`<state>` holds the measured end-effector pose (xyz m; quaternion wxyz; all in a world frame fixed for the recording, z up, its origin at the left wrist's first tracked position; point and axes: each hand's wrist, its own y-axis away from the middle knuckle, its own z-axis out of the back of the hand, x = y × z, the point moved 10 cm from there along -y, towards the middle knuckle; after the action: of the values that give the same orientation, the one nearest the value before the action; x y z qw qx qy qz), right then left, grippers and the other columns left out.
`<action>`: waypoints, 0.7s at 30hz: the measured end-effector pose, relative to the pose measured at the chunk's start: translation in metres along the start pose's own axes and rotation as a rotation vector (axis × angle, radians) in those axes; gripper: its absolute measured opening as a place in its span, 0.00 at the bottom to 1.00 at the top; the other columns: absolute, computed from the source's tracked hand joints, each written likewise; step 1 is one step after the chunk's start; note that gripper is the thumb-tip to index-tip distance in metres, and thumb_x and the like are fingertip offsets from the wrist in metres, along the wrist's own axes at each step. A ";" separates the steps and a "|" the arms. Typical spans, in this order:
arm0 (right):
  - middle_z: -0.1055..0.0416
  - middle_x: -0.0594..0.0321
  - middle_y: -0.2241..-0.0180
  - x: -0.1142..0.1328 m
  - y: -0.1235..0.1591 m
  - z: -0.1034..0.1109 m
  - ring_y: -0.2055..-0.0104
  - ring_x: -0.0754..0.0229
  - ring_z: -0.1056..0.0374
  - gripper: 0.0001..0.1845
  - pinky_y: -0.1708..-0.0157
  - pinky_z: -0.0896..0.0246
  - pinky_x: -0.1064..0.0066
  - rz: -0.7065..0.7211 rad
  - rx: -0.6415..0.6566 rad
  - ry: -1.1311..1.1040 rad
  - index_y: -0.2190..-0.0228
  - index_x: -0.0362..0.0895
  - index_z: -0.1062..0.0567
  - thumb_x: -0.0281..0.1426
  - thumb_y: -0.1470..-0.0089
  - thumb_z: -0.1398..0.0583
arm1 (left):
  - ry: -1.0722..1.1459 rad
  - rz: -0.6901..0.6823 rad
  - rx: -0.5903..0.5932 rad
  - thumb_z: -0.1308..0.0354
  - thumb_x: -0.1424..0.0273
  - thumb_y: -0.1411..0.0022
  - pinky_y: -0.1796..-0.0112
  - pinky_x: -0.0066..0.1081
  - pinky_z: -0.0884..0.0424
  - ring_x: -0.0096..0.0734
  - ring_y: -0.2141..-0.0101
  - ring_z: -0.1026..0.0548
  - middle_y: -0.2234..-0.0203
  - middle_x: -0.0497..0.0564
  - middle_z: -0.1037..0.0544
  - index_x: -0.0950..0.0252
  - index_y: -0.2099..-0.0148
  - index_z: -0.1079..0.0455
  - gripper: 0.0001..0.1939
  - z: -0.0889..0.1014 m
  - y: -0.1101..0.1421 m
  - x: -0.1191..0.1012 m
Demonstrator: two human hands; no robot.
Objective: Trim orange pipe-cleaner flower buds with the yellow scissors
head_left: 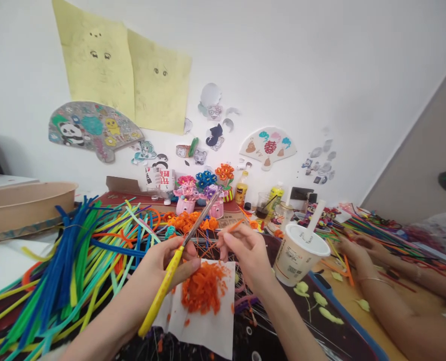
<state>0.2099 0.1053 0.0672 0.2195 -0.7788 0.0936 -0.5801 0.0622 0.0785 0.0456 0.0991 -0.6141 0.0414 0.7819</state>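
Observation:
My left hand point(166, 260) is closed around yellow-handled scissors point(172, 268), whose blades point up and right toward an orange pipe cleaner. My right hand point(245, 250) pinches that thin orange pipe cleaner point(235, 226) between thumb and fingers, just right of the blades. Below both hands lies a white paper sheet point(207, 326) with a heap of orange fuzz clippings point(203, 288) on it.
A big pile of blue, green and yellow pipe cleaners point(72, 255) spreads at the left. A white cup with a straw point(300, 253) stands right of my hand. Another person's arms point(381, 281) rest at the right. Small flower pots point(203, 193), bottles and a cardboard tray point(23, 203) stand behind.

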 end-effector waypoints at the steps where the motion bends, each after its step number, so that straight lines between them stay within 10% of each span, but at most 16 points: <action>1: 0.26 0.65 0.78 0.002 -0.001 0.003 0.81 0.66 0.35 0.08 0.81 0.38 0.74 0.006 -0.014 -0.003 0.72 0.44 0.23 0.35 0.51 0.34 | 0.031 0.003 0.028 0.39 0.56 0.50 0.74 0.26 0.41 0.24 0.75 0.38 0.78 0.40 0.34 0.61 0.69 0.37 0.16 -0.002 0.000 0.001; 10: 0.26 0.64 0.81 0.011 -0.002 0.020 0.81 0.65 0.32 0.11 0.79 0.34 0.74 0.008 -0.077 -0.010 0.77 0.42 0.24 0.36 0.53 0.32 | -0.022 -0.013 0.063 0.43 0.53 0.46 0.75 0.25 0.42 0.22 0.77 0.42 0.79 0.39 0.40 0.61 0.71 0.39 0.17 -0.004 0.004 -0.001; 16: 0.26 0.66 0.80 0.019 -0.002 0.032 0.80 0.66 0.31 0.11 0.78 0.35 0.77 0.061 -0.126 -0.113 0.77 0.43 0.26 0.35 0.52 0.32 | -0.337 -0.186 -0.246 0.46 0.51 0.48 0.65 0.32 0.31 0.33 0.67 0.31 0.70 0.47 0.31 0.59 0.64 0.38 0.18 0.031 0.003 -0.005; 21: 0.27 0.67 0.80 0.027 -0.002 0.040 0.81 0.67 0.33 0.11 0.80 0.37 0.77 0.121 -0.151 -0.165 0.78 0.43 0.28 0.34 0.51 0.32 | -0.388 -0.120 -0.048 0.48 0.52 0.44 0.74 0.27 0.35 0.29 0.75 0.32 0.76 0.44 0.30 0.60 0.66 0.37 0.16 0.030 -0.001 0.001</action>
<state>0.2557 0.1058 0.0823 0.2019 -0.8311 0.1654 -0.4910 0.0333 0.0855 0.0523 0.1370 -0.4553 -0.0340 0.8791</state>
